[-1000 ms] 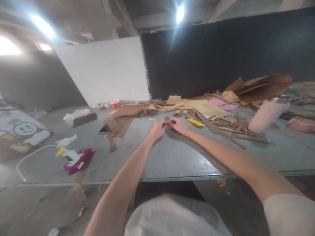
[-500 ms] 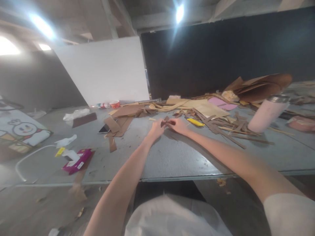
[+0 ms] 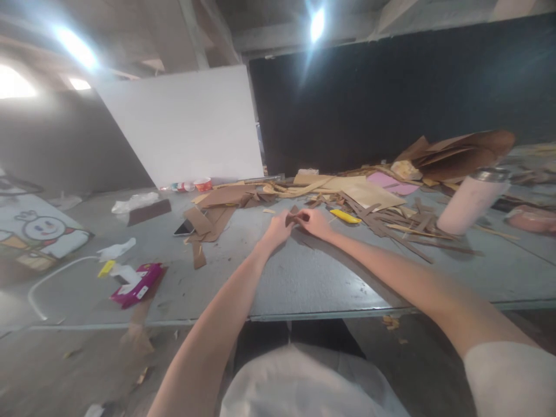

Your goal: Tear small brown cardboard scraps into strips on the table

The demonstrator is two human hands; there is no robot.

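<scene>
Just above the middle of the grey table [image 3: 304, 284], my left hand [image 3: 278, 226] and my right hand [image 3: 317, 223] nearly meet. Between them is a small folded brown piece [image 3: 295, 215], pinched by the fingers of both hands. Its exact shape is too small to tell. Close by on the right lies a yellow cutter [image 3: 346, 216]. A heap of brown strips [image 3: 382, 220] spreads beyond the cutter. To the left, brown sheets [image 3: 217, 223] partly cover a dark phone [image 3: 184, 227].
A pink bottle [image 3: 473, 200] stands at the right, before a brown roll [image 3: 473, 153]. At the left are a magenta tissue pack [image 3: 138, 285], a white cable [image 3: 41, 284] and a printed bag [image 3: 43, 231]. A red-and-white cup [image 3: 202, 184] is at the back.
The brown piece and the fingers around it have shifted very slightly. Both hands stay in nearly the same place.
</scene>
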